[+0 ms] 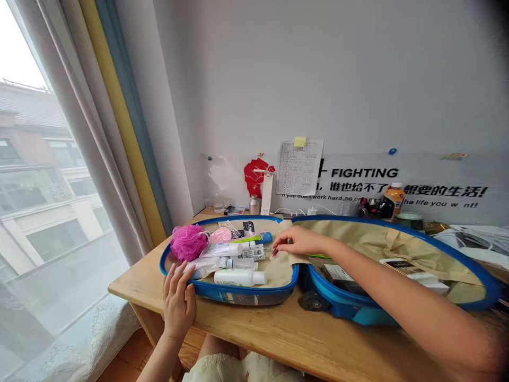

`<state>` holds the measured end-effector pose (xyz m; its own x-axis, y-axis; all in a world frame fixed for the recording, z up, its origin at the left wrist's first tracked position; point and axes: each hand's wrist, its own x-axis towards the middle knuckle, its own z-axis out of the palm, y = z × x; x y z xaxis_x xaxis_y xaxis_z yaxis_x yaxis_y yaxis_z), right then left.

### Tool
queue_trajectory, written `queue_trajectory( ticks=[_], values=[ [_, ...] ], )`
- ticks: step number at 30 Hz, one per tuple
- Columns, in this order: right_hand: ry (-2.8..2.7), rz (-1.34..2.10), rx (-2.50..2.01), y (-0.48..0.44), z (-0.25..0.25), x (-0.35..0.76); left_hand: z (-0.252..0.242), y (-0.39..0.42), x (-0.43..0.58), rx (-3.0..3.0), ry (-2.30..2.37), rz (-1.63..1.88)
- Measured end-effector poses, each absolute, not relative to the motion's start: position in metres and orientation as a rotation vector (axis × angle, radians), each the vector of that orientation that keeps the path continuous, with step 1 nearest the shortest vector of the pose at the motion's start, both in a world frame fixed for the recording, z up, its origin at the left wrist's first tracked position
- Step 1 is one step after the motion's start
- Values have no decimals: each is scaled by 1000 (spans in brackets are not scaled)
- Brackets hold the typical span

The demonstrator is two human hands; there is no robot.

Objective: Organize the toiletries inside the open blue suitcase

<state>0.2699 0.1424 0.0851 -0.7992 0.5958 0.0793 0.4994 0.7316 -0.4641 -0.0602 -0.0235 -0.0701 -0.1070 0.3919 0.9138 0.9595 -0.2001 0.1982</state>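
An opened blue suitcase (254, 298) lies on the desk, its two halves side by side. My left hand (178, 300) rests on the near left rim of the left half, fingers stretched and nothing held. Over the right side of that half is my right hand (300, 241), its fingers bent down and drawn together. Whether they grip a small thing I cannot make out. Left of it lie a white bottle (238, 277), several white tubes (222, 250), a blue-capped item (265, 237), a pink round item (220, 235) and a magenta bath puff (189, 243).
The right half of the suitcase holds boxes (413, 275) under my right forearm. Along the wall stand a silver bottle (253, 205), a white upright device (266, 193) and an orange bottle (393, 200). A curtain (119, 127) hangs left of the wooden desk (135, 276).
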Motion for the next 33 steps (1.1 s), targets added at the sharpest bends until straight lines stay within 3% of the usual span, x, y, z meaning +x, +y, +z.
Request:
queue_trajectory(
  ticks=[6,12,22,33],
  values=[
    [-2740,503,-884,143,84,268,-69,-24,-59,-1609,-1484,-1300],
    [-2495,293,-1278,192,90,314,-70,-24,-59,-1608,-1505,-1300],
    [-2719,596,-1757,225,28,366,-72,-24,-61,-1607,-1520,-1303],
    [-2592,596,-1801,230,16,370,-71,-24,-59,-1607,-1526,-1315]
  ],
)
